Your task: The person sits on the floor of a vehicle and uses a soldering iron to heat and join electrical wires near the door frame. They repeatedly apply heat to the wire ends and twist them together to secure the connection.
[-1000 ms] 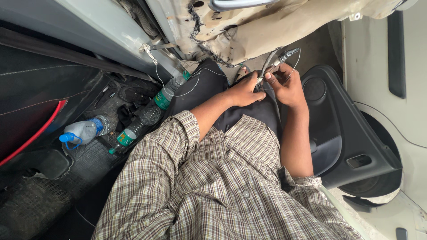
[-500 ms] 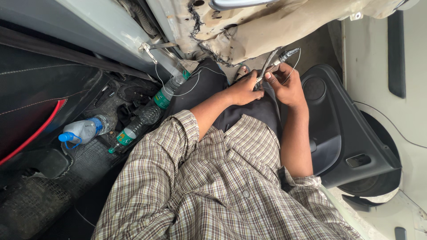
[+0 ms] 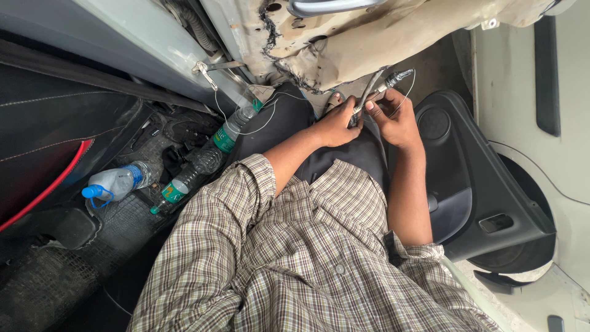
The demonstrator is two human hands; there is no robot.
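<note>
My left hand and my right hand are together in front of me, both closed on a thin grey cable with a metal end fitting that sticks up past my right fingers. A fine wire loops from the fitting past my right hand. The hands are over my dark trousers, just below the stripped, worn car body panel. My checked shirt fills the lower middle of the view.
A black door trim panel lies on my right. On the car floor at left lie a blue-capped bottle and two green-labelled bottles, beside a rubber mat and a black seat with red piping.
Both hands stay on the cable; only small finger shifts show. Nothing else has moved.
</note>
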